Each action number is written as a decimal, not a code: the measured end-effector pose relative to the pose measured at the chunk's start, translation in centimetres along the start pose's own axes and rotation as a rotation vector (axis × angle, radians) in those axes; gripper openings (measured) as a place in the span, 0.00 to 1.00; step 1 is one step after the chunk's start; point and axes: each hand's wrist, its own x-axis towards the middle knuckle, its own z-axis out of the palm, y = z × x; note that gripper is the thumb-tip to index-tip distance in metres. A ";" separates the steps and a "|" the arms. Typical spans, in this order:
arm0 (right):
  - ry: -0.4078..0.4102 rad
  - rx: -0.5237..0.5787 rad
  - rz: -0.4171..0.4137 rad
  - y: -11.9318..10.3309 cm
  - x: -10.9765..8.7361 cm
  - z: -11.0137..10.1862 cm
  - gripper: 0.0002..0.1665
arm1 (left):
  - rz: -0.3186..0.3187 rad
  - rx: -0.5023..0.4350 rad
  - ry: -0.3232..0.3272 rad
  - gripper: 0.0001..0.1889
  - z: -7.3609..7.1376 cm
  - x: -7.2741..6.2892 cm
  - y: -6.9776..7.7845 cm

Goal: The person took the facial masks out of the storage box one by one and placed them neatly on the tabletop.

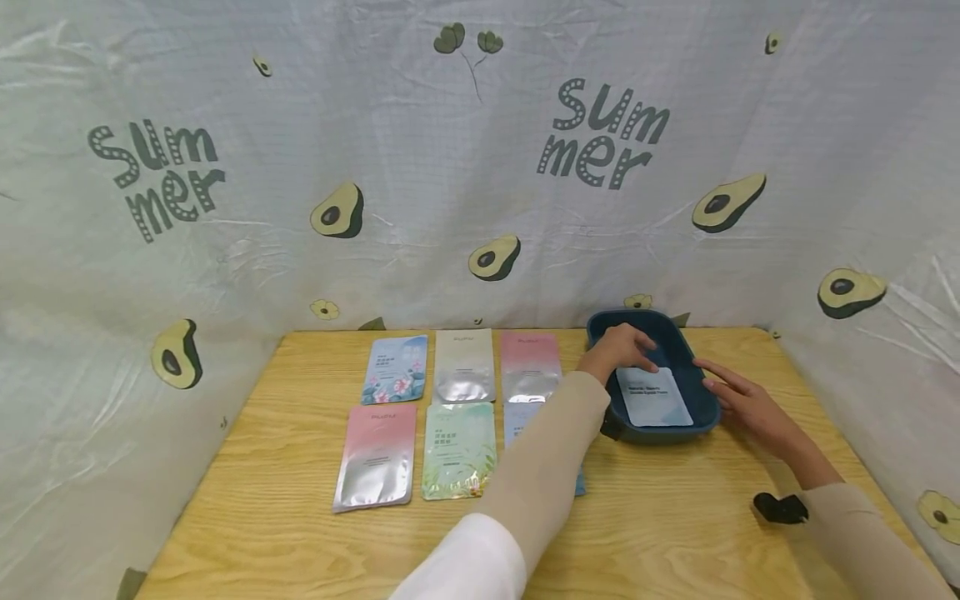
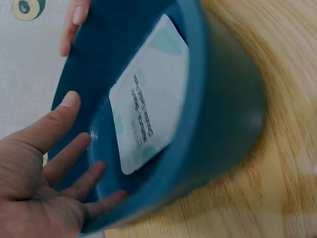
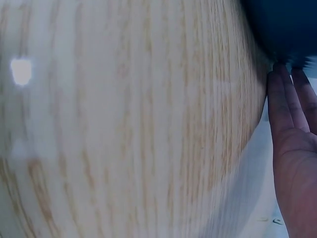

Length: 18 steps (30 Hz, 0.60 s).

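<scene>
A dark blue plastic basin (image 1: 660,435) stands at the right of the table. In it lies a flat white packet (image 1: 654,398) with dark print and pale blue patches. My left hand (image 1: 624,346) reaches over the basin's left side. In the left wrist view the fingers of that hand (image 2: 47,173) are spread and hold nothing, with the packet (image 2: 148,99) apart from them. From the right, my right hand (image 1: 753,414) touches the basin's outer wall with its fingertips. The right wrist view shows this hand (image 3: 297,134) with straight fingers against the basin.
Left of the basin, flat sachets lie in two rows: blue floral (image 1: 393,371), cream (image 1: 463,367) and pink (image 1: 531,367) behind, pink (image 1: 377,454) and green (image 1: 459,452) in front. My left sleeve partly hides a blue one (image 1: 519,414). A printed curtain (image 1: 420,150) hangs behind the table.
</scene>
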 end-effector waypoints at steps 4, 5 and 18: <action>-0.004 -0.018 -0.002 0.1 0.2 0.0 0.33 | -0.017 -0.012 -0.046 0.23 0.1 0.2 0.0; -0.005 -0.023 -0.002 0.1 0.2 0.0 0.33 | -0.016 -0.005 -0.055 0.24 0.1 0.3 -0.1; 0.010 -0.037 -0.007 -0.1 0.5 0.1 0.34 | -0.105 0.085 -0.054 0.15 0.9 1.6 -0.5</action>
